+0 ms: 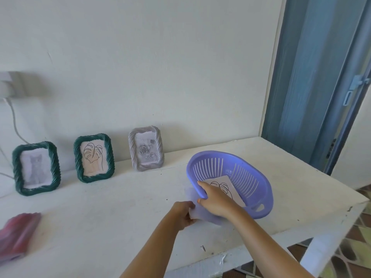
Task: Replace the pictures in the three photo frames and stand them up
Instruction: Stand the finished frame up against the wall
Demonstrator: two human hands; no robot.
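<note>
Your white table (120, 217) is pushed up against a pale plaster wall (160, 67). Its top is scuffed and speckled, and the near edge is chipped. To the right a blue door (313, 77) with a blue latch (355, 85) stands at the table's far corner. Patterned floor (351, 247) shows below the table's right side. On the wall at far left is a white socket (8, 85), and a cable (15, 121) drops from it. All three frames stand upright in a row along the wall. The left green frame (17, 171) holds a grey cat picture. The middle green frame (78, 159) holds a leaf line drawing. The grey frame (133, 151), set well apart to their right, holds a rose print. Near you on the right the purple basket (212, 153) sits tilted with its opening toward you, and a leaf drawing sheet (226, 183) lies inside it. Your right hand (216, 199) grips the basket's near rim, fingers curled over it and thumb beneath. Your left hand (181, 214), just beside the right, has its fingers clamped on the edge of a pale sheet (200, 214) too blurred to read. A reddish bundle (18, 235) lies blurred at the table's left edge.
</note>
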